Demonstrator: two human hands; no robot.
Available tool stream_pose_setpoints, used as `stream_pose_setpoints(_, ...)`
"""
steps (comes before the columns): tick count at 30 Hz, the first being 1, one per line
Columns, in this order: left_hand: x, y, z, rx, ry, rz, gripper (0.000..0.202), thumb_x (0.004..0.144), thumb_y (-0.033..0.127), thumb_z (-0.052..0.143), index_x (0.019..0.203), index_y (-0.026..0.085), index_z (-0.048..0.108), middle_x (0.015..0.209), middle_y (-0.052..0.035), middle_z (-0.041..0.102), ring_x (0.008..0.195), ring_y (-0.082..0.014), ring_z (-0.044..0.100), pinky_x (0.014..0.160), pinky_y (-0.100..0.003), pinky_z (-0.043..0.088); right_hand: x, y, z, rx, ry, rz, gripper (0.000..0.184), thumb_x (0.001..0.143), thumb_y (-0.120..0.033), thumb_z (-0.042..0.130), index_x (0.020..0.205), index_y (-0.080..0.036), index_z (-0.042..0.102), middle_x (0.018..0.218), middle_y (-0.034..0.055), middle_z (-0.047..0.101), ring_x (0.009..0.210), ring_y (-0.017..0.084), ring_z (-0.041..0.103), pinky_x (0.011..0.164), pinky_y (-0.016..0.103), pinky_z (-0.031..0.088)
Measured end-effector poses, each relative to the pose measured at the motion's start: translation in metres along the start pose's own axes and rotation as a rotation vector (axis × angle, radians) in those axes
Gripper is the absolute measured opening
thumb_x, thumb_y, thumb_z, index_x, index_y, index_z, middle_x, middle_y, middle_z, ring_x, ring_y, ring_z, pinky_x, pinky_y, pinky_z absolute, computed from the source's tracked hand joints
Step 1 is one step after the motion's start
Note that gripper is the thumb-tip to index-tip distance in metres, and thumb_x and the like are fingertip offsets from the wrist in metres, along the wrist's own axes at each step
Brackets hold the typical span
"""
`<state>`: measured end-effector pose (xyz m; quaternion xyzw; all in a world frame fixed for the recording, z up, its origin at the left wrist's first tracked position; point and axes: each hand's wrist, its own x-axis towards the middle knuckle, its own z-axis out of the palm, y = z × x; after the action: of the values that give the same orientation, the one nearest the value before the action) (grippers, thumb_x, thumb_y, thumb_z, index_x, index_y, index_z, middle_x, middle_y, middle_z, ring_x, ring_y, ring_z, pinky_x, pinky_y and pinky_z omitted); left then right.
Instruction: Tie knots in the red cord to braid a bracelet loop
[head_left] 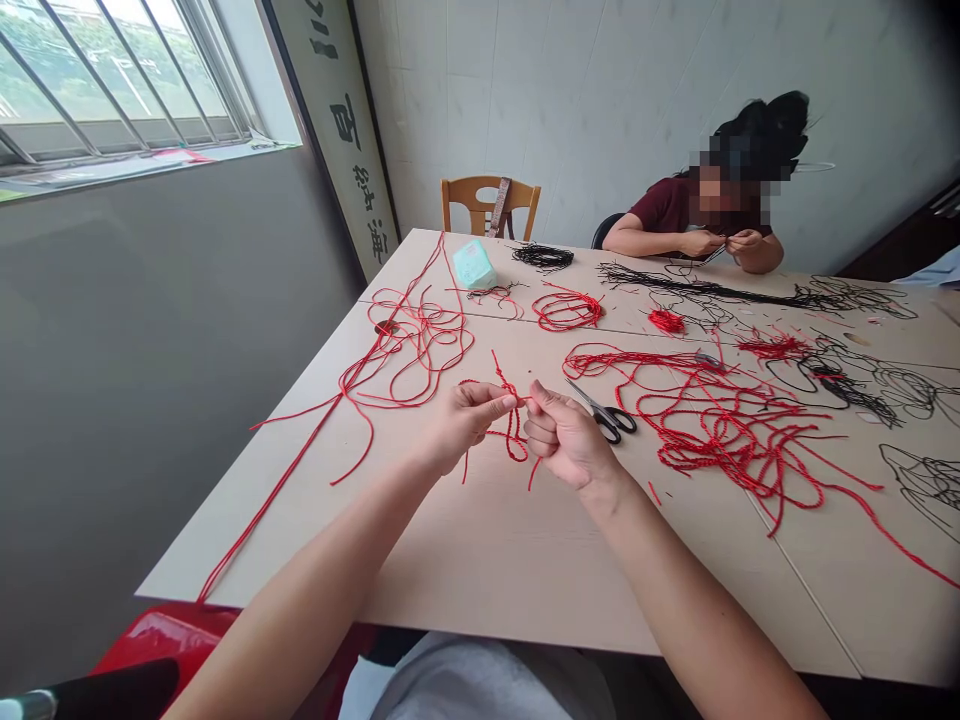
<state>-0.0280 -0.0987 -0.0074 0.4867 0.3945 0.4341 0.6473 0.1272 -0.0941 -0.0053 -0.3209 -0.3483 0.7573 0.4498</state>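
Both my hands meet above the table, working on a knotted red cord (516, 447) with a braided look. Its loop and loose ends hang below my fingers, and a short length sticks up above them. My left hand (471, 425) pinches the cord at the knot between thumb and forefinger. Close beside it, my right hand (562, 430) is closed, thumb pressed on the forefinger, gripping a strand of the same cord. Just right of that hand lie scissors (611, 420) with black handles, their blades pointing to the upper left.
A tangle of red cords (720, 430) covers the table's right side; more long red cords (405, 340) lie left. Farther back are a coiled red cord (570, 308), a pale green packet (474, 265) and black cords (705, 285). A person (697, 220) sits across, handling something small.
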Motion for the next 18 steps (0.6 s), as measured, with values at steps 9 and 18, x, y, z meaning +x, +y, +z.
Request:
stream_pose_setpoints(9, 0.000, -0.007, -0.010, 0.109, 0.204, 0.076, 0.034, 0.067, 0.047, 0.067, 0.072, 0.014, 0.062, 0.051, 0.0071, 0.029, 0.045, -0.0033, 0.014, 0.044, -0.023, 0.010, 0.002, -0.001, -0.011, -0.122, 0.023, -0.031, 0.034, 0.078, -0.040, 0.062, 0.061, -0.015, 0.048, 0.044, -0.0112, 0.016, 0.038, 0.003, 0.012, 0.036, 0.017, 0.010)
stream_pose_setpoints(18, 0.004, -0.016, -0.020, 0.158, 0.227, 0.041, 0.032, 0.072, 0.047, 0.061, 0.076, 0.016, 0.063, 0.048, 0.0072, 0.027, 0.044, -0.0053, 0.021, 0.045, -0.021, 0.018, 0.015, 0.001, -0.031, -0.181, 0.177, -0.114, 0.036, 0.072, -0.042, 0.067, 0.059, -0.016, 0.045, 0.042, -0.0116, 0.018, 0.037, 0.002, 0.013, 0.035, 0.017, 0.010)
